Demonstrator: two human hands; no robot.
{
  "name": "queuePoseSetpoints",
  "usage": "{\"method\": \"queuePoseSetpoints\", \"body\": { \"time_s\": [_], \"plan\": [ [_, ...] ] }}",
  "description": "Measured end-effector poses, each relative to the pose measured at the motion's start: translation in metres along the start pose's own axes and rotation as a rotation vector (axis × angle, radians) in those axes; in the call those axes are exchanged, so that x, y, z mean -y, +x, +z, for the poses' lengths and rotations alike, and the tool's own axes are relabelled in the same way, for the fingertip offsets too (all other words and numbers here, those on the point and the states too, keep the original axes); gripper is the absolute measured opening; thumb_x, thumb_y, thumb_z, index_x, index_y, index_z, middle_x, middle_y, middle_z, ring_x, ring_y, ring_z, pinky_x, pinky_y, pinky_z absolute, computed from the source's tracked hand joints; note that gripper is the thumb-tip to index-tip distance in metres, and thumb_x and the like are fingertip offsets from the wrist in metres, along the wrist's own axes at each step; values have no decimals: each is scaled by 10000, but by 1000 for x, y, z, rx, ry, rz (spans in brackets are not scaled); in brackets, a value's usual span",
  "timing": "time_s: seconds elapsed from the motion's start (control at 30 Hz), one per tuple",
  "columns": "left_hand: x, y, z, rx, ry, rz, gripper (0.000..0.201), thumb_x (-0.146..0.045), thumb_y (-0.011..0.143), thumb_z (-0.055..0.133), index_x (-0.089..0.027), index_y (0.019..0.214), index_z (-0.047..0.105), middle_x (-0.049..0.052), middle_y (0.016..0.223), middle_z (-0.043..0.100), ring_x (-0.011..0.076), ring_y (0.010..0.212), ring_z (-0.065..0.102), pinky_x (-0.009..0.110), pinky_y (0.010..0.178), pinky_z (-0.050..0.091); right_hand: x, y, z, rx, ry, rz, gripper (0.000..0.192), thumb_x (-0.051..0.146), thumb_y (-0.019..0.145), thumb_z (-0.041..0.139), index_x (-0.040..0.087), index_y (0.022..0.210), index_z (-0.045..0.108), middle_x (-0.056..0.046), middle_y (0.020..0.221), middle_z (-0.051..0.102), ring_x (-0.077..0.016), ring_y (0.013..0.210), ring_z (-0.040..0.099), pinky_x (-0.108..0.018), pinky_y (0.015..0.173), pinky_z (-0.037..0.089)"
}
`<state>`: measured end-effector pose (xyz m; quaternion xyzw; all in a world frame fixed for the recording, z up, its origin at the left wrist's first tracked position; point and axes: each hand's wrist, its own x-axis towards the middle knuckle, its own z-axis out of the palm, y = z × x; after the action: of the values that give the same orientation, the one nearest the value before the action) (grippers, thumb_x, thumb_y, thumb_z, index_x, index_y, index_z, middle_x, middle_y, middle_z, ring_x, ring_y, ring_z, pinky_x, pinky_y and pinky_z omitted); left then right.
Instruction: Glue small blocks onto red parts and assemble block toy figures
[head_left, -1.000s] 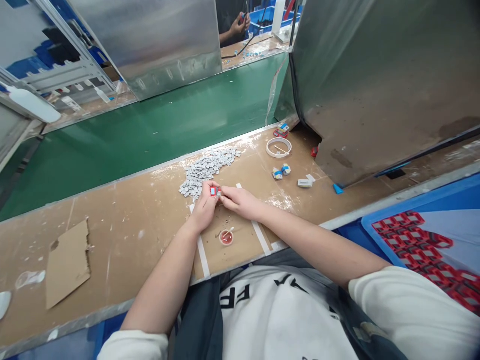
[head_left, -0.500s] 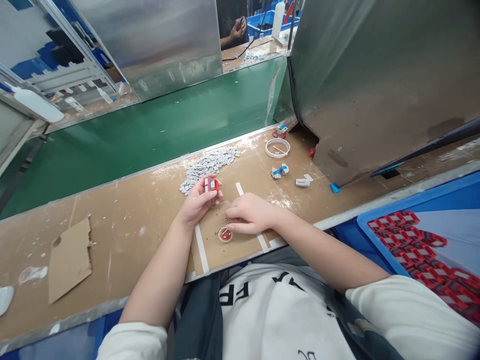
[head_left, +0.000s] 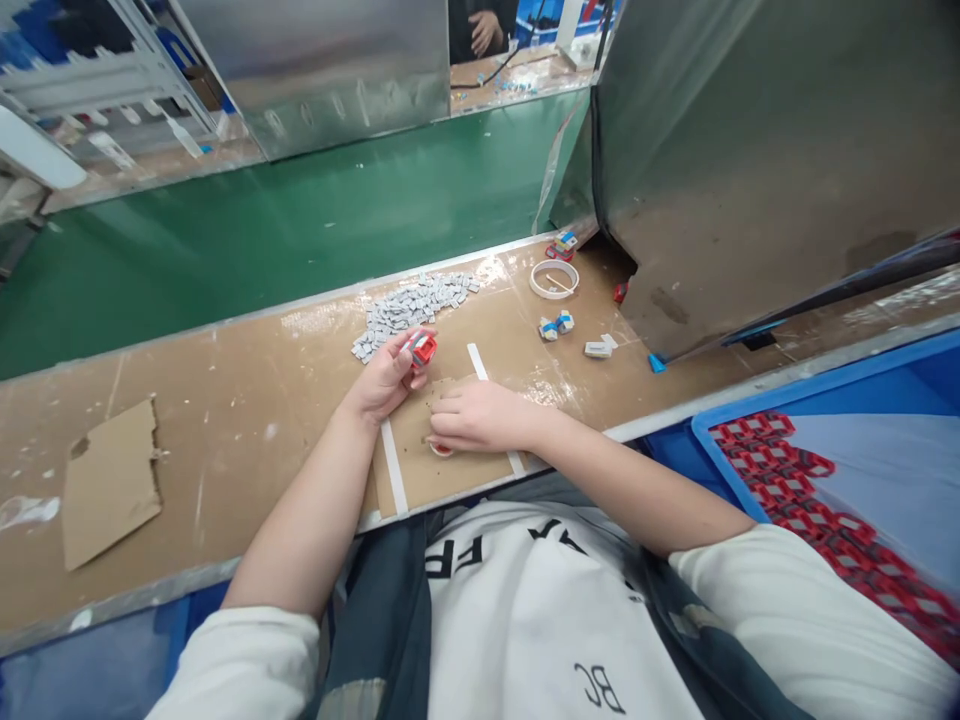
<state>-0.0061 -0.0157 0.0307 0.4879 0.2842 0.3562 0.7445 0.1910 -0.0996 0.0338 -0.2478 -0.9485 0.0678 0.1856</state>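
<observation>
My left hand (head_left: 384,380) holds a small red part with a grey insert (head_left: 421,348) pinched at the fingertips, just below a heap of several small grey pieces (head_left: 414,305). My right hand (head_left: 476,417) rests palm down on a taped cardboard mat (head_left: 420,468). Its fingers cover most of a small round dish with red inside (head_left: 439,450); whether they grip the dish or the stick seen in it earlier is hidden.
A white ring (head_left: 555,279), two blue-and-white parts (head_left: 556,325) and a white piece (head_left: 598,348) lie to the right. A green conveyor belt (head_left: 300,220) runs behind the bench. A blue crate of red frames (head_left: 810,490) stands at right, a cardboard scrap (head_left: 109,480) at left. Another person's hand (head_left: 480,30) works far back.
My hands have separated: the right one dropped from the red part down onto the dish. The left hand lifted the red part a little and tilted it.
</observation>
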Motion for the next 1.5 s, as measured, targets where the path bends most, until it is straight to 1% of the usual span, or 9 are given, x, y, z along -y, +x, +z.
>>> {"method": "queuePoseSetpoints", "body": {
  "time_s": [0.1, 0.27, 0.4, 0.5, 0.67, 0.8, 0.97, 1.1, 1.5],
  "plan": [
    [2, 2, -2, -26, 22, -21, 794, -561, 570, 1046, -216, 1183, 675, 26, 1042, 672, 86, 713, 580, 196, 554, 454, 1, 0, -4, 28, -3, 6, 337, 330, 1124, 487, 203, 846, 629, -60, 856, 692, -187, 759, 513, -334, 687, 268],
    [2, 4, 0, -62, 138, 24, 709, -397, 642, 1024, -203, 1209, 644, 74, 1197, 712, 177, 917, 727, 256, 716, 592, 1, -1, -13, 79, 66, 77, 333, 314, 1088, 540, 198, 783, 602, -54, 766, 657, -188, 704, 485, -337, 672, 245],
    [2, 4, 3, -34, 231, 33, 704, -352, 656, 1005, -173, 1248, 668, 91, 1172, 727, 221, 984, 741, 334, 856, 627, 3, -4, -11, 84, 226, 149, 394, 356, 1101, 494, 202, 744, 559, -27, 710, 609, -165, 654, 462, -323, 664, 254],
    [4, 3, 4, -6, 298, 9, 685, -328, 657, 993, -159, 1244, 683, 89, 1094, 739, 226, 961, 743, 339, 856, 626, 5, -8, -4, 38, 390, 258, 401, 371, 1087, 495, 206, 723, 514, -1, 673, 546, -148, 642, 451, -305, 651, 270],
    [6, 2, 6, -5, 403, -11, 685, -338, 670, 970, -176, 1272, 686, 83, 1019, 744, 210, 865, 727, 284, 703, 593, 4, -16, 5, -247, 610, 530, 506, 487, 1057, 505, 216, 648, 377, 44, 612, 361, -118, 604, 355, -287, 621, 284],
    [5, 1, 7, 12, 496, -34, 674, -365, 680, 956, -170, 1269, 693, 73, 975, 761, 189, 798, 708, 263, 662, 551, -1, -20, 3, -456, 750, 703, 584, 662, 997, 555, 213, 642, 439, 49, 609, 356, -109, 598, 327, -280, 599, 288],
    [6, 2, 8, 32, 635, -58, 654, -430, 677, 964, -166, 1225, 724, 69, 936, 785, 200, 783, 714, 291, 696, 549, -15, -19, -5, -739, 764, 813, 639, 739, 956, 586, 219, 614, 444, 32, 588, 431, -121, 590, 387, -291, 614, 347],
    [6, 2, 10, 38, 680, -72, 668, -466, 670, 970, -174, 1222, 732, 79, 983, 802, 238, 879, 748, 331, 791, 577, -27, -17, -10, -863, 693, 843, 647, 750, 958, 588, 228, 620, 410, 37, 589, 392, -121, 585, 367, -297, 600, 331],
    [3, 2, 17, 6, 790, -51, 601, -481, 653, 946, -164, 1126, 752, 6, 808, 719, 168, 696, 631, 276, 648, 474, -31, -15, -3, -733, 424, 784, 525, 577, 1042, 539, 221, 674, 424, 41, 631, 365, -125, 620, 347, -306, 632, 293]
  ]
}}
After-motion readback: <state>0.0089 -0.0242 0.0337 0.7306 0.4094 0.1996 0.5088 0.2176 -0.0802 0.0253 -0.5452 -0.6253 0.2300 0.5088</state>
